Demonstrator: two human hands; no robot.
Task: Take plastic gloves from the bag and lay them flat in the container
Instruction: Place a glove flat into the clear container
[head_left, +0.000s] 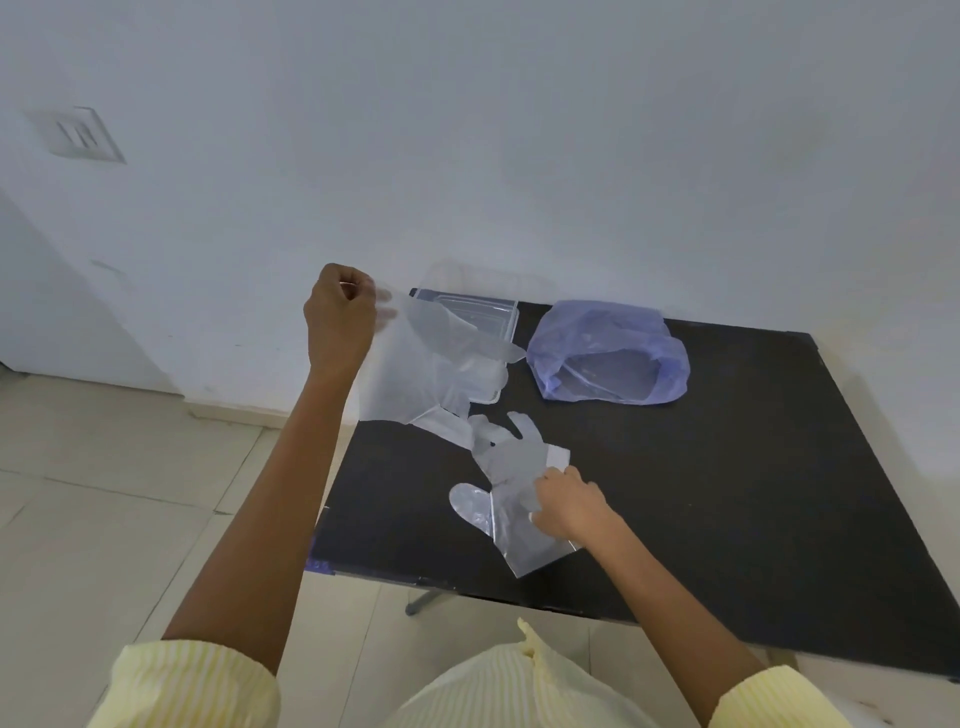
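Black table (727, 467) against white wall (519, 130), tiled floor (104, 493). Left hand (337, 317) pinches raised glove (415, 374); right hand (569, 501) presses flat glove (506, 478) on the tabletop.

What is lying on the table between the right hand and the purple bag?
In the head view, only bare black table lies between the right hand and the purple bag.

Clear glove (415, 364) hangs raised — another (509, 499) flat beside purple bag (608, 353), container (478, 306).
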